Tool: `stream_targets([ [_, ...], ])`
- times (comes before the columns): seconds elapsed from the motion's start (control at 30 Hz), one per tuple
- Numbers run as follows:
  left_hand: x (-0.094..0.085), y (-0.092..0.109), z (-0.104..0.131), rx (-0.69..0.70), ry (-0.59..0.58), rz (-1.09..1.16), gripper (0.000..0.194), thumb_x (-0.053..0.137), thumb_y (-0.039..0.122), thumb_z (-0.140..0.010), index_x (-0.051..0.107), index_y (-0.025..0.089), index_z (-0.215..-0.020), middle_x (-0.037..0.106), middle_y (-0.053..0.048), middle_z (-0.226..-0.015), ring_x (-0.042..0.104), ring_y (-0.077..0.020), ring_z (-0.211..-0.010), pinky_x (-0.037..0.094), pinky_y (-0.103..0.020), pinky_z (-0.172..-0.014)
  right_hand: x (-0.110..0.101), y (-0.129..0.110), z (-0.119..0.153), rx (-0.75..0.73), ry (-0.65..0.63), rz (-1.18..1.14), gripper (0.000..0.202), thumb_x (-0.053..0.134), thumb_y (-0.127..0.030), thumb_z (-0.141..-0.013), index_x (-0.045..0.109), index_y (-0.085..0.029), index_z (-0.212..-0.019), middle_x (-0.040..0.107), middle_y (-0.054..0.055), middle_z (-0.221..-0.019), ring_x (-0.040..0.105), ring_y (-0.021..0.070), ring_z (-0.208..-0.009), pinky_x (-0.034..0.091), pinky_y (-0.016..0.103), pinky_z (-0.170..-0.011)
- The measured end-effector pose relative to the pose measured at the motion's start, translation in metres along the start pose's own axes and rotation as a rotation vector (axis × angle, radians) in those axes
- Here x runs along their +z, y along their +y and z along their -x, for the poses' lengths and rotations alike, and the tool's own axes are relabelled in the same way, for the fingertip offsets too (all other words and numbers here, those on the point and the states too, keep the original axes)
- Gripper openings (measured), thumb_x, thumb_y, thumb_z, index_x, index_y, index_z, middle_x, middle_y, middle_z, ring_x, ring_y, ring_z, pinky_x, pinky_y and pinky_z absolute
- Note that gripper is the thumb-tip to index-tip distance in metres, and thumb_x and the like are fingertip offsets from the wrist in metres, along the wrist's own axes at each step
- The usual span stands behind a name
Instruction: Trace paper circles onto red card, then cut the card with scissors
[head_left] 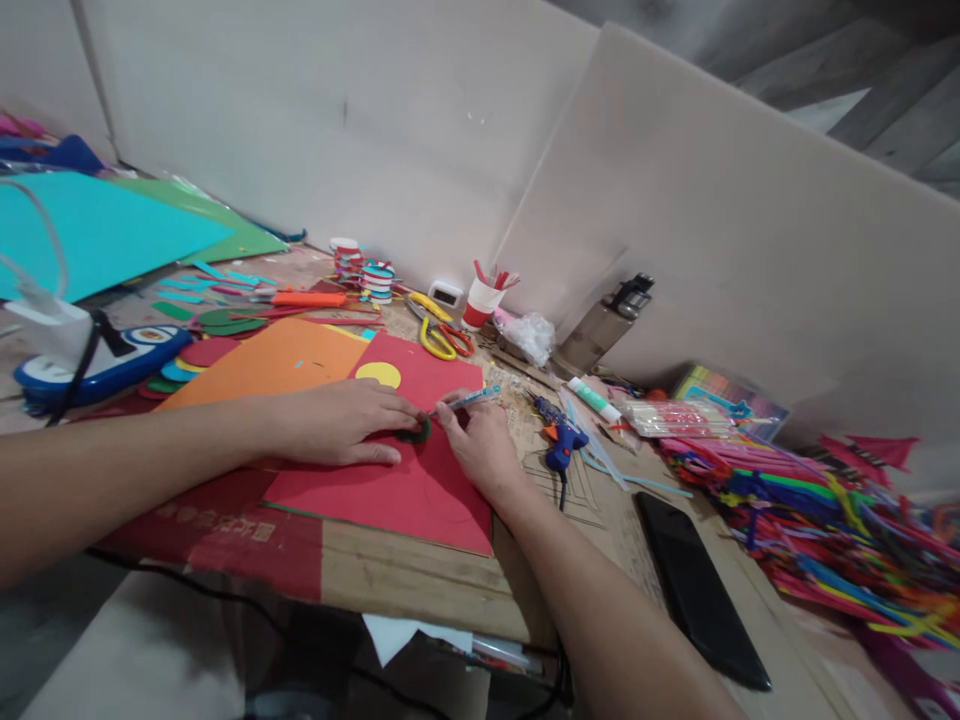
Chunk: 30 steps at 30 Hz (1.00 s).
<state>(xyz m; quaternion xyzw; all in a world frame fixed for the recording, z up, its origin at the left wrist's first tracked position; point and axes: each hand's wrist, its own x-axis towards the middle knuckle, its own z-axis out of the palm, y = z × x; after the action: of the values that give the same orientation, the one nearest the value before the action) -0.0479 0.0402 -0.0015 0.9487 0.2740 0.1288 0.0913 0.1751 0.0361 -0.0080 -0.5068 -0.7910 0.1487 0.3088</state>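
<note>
A red foam or paper sheet (450,500) lies at the table's front. My left hand (352,418) rests flat on it, fingers stretched out, the fingertips pressing on a small dark green disc (420,433) that they partly cover. Pinched in my right hand (480,445) is a pen (478,397), slanting up to the right, its tip end beside the disc. A yellow circle (379,375) lies on the sheet just above my left hand. Faint round outlines show on the red surface near my right wrist.
An orange sheet (262,365) lies left, near a blue power strip (112,365). Behind are yellow-handled scissors (436,338) and a paper cup (482,302). To the right are a glue gun (564,440), a black phone (697,590) and colourful pipe cleaners (825,520).
</note>
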Motion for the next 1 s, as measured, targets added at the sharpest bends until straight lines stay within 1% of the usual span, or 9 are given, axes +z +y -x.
stream_targets([
  [0.2, -0.003, 0.002, 0.0, 0.024, -0.033, -0.03, 0.041, 0.055, 0.043, -0.095, 0.061, 0.025, -0.131, 0.065, -0.008, -0.133, 0.061, -0.0257, -0.116, 0.045, -0.038, -0.101, 0.0, -0.001, 0.001, -0.01, 0.005, 0.009, 0.02, 0.051, -0.024, -0.092, 0.066, -0.02, -0.08, 0.072, 0.006, -0.082, 0.066, 0.0189, -0.079, 0.046, 0.029, -0.077],
  [0.33, -0.006, 0.004, -0.002, 0.047, -0.064, -0.041, 0.037, 0.052, 0.041, -0.096, 0.063, 0.026, -0.128, 0.064, -0.006, -0.134, 0.061, -0.0254, -0.115, 0.045, -0.038, -0.099, 0.0, -0.002, 0.001, -0.028, 0.023, 0.037, 0.02, 0.051, -0.024, -0.091, 0.065, -0.02, -0.078, 0.072, 0.006, -0.08, 0.065, 0.0187, -0.078, 0.045, 0.029, -0.077],
  [0.47, -0.006, 0.004, -0.002, 0.044, -0.061, -0.041, 0.037, 0.053, 0.042, -0.096, 0.064, 0.025, -0.127, 0.066, -0.006, -0.13, 0.062, -0.0248, -0.112, 0.045, -0.036, -0.097, -0.001, -0.003, 0.002, -0.029, 0.012, 0.078, 0.022, 0.05, -0.024, -0.091, 0.064, -0.019, -0.075, 0.07, 0.006, -0.076, 0.063, 0.0187, -0.074, 0.044, 0.029, -0.073],
  [0.6, -0.007, 0.004, -0.001, 0.03, -0.051, -0.041, 0.039, 0.056, 0.043, -0.094, 0.063, 0.025, -0.127, 0.066, -0.008, -0.129, 0.062, -0.0248, -0.11, 0.045, -0.036, -0.094, -0.002, -0.005, 0.002, -0.041, 0.012, 0.09, 0.021, 0.05, -0.023, -0.09, 0.064, -0.018, -0.075, 0.07, 0.006, -0.077, 0.063, 0.0182, -0.075, 0.043, 0.029, -0.075],
  [0.73, -0.008, 0.005, -0.001, 0.024, -0.056, -0.034, 0.037, 0.057, 0.042, -0.093, 0.063, 0.024, -0.125, 0.067, -0.008, -0.126, 0.062, -0.025, -0.109, 0.045, -0.035, -0.092, -0.003, -0.007, 0.002, -0.04, 0.003, 0.107, 0.02, 0.05, -0.018, -0.087, 0.062, -0.017, -0.072, 0.066, 0.004, -0.069, 0.059, 0.0156, -0.067, 0.041, 0.027, -0.069],
  [0.87, -0.009, 0.005, -0.001, 0.045, -0.047, -0.033, 0.035, 0.058, 0.041, -0.093, 0.065, 0.024, -0.123, 0.068, -0.008, -0.126, 0.063, -0.0243, -0.108, 0.044, -0.035, -0.094, -0.004, -0.009, 0.004, -0.031, -0.004, 0.082, 0.019, 0.051, -0.018, -0.086, 0.061, -0.018, -0.07, 0.064, 0.003, -0.066, 0.057, 0.0146, -0.064, 0.04, 0.025, -0.066],
  [1.0, -0.008, 0.003, -0.002, 0.06, -0.046, -0.022, 0.035, 0.057, 0.04, -0.094, 0.065, 0.024, -0.124, 0.067, -0.007, -0.129, 0.062, -0.0241, -0.112, 0.043, -0.035, -0.097, -0.005, -0.011, 0.005, -0.037, -0.014, 0.067, 0.019, 0.051, -0.018, -0.085, 0.061, -0.018, -0.07, 0.064, 0.002, -0.065, 0.057, 0.0139, -0.061, 0.04, 0.024, -0.064],
])
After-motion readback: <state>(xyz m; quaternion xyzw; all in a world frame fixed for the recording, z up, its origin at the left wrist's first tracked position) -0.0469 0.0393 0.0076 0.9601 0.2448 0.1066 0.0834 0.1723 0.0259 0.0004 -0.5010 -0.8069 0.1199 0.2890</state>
